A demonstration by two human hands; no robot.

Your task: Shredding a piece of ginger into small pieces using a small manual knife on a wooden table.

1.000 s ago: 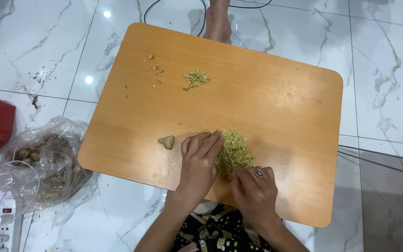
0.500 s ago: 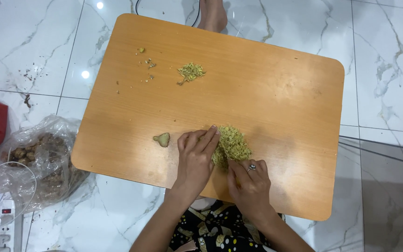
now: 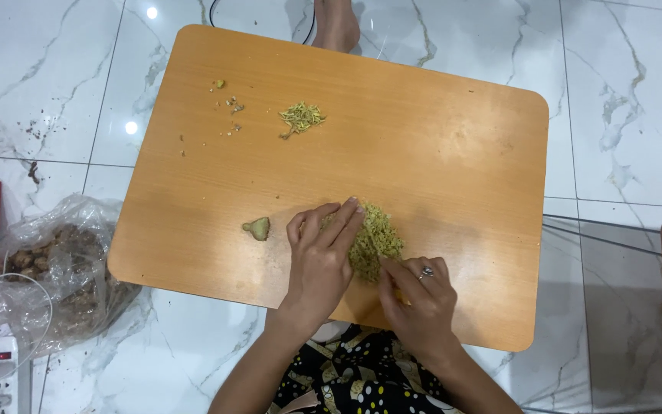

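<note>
The heap of chopped greenish shreds lies on the wooden board close to its near edge, somewhat right of the middle; its long axis runs from the far left down toward the near right; both hands bracket it, one on each flank. The left hand lies flat on the heap's left side, fingers straight and pressed close together, tips pointing to the far edge and touching the upper end of the heap; the right hand sits at the heap's near right end, fingers curled inward, a ring on one of them; the two hands are about equally near, the left covering more of the heap's length. Whether the right hand pinches shreds or grips a tool cannot be told; a yellowish patch shows under its fingers, too covered to identify. A small green stub lies just left of the left hand, apart from it; a second small pile of shreds and scattered crumbs sit toward the far left corner, well apart. A clear plastic bag with brownish contents lies on the tiled floor off the board's left edge, its contents unclear; a bare foot at the far edge is cut off.
</note>
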